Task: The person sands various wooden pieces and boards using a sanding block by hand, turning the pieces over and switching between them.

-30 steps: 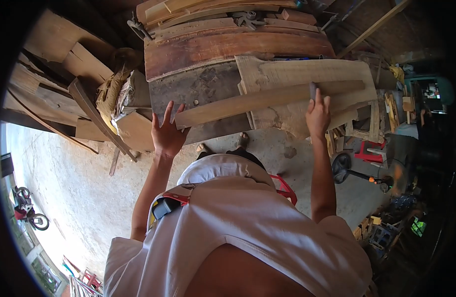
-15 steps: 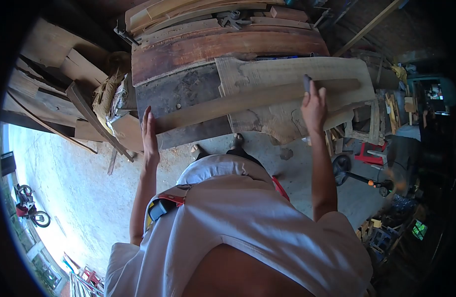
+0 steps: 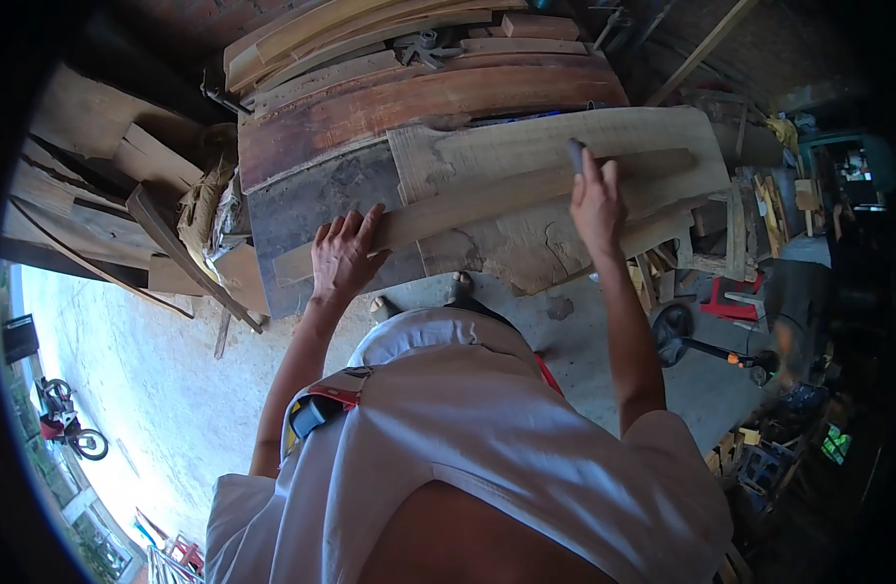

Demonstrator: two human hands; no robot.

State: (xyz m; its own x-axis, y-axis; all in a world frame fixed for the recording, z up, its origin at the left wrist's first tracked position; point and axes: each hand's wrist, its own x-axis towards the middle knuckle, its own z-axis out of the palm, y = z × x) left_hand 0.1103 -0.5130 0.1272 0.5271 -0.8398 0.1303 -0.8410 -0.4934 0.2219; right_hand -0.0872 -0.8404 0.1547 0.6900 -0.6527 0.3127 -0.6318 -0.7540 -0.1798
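A long, slightly curved wooden strip (image 3: pixel 467 207) lies slanting across a wide pale slab (image 3: pixel 662 131) and the dark bench top (image 3: pixel 317 200). My left hand (image 3: pixel 346 255) is over the strip near its left end, fingers bent over the far edge and thumb toward the near side. The strip's left tip sticks out past this hand. Over the right part of the strip, my right hand (image 3: pixel 599 209) is closed on a small dark grey stick-shaped piece (image 3: pixel 575 154), its tip pointing up past my fingers; its exact kind I cannot tell.
Reddish planks (image 3: pixel 419 102) and stacked boards (image 3: pixel 360 39) lie behind the slab, with a metal star-shaped part (image 3: pixel 427 49) on them. Leaning wood pieces (image 3: pixel 180 243) stand at left. A red stool (image 3: pixel 732 297) is at right, and a motorcycle (image 3: pixel 69 420) stands at far left.
My left hand has moved from the strip's left end rightward onto the strip, its fingers now bent over it. My right hand keeps the grey piece, and the view has shifted slightly.
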